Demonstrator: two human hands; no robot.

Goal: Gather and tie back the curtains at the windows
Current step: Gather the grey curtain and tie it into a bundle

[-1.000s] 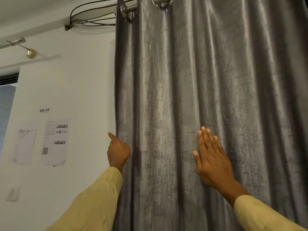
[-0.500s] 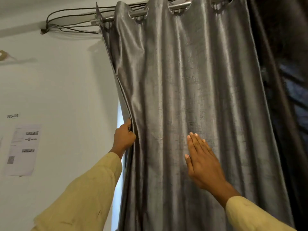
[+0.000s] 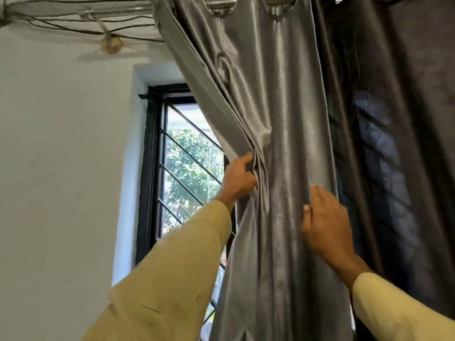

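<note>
A shiny grey curtain (image 3: 283, 114) hangs by metal rings from a rod (image 3: 221, 4) at the top. It is bunched into a narrow column of folds. My left hand (image 3: 240, 179) is clenched on the curtain's left edge, with the hem pulled rightward off the window (image 3: 187, 168). My right hand (image 3: 325, 222) curls around the curtain's right side, fingers wrapped into the fabric. A second, darker curtain (image 3: 398, 143) hangs just right of the grey one, partly behind it. No tie-back is visible.
The uncovered window has a black frame and diagonal bars, with green leaves outside. A white wall (image 3: 61, 168) fills the left. Loose cables (image 3: 73, 23) and a round wall fitting (image 3: 111, 44) run along the top left.
My left hand has dragged the curtain's left edge to the right, uncovering the window. My right hand went from flat on the fabric to gripping its right side. The view shifted right.
</note>
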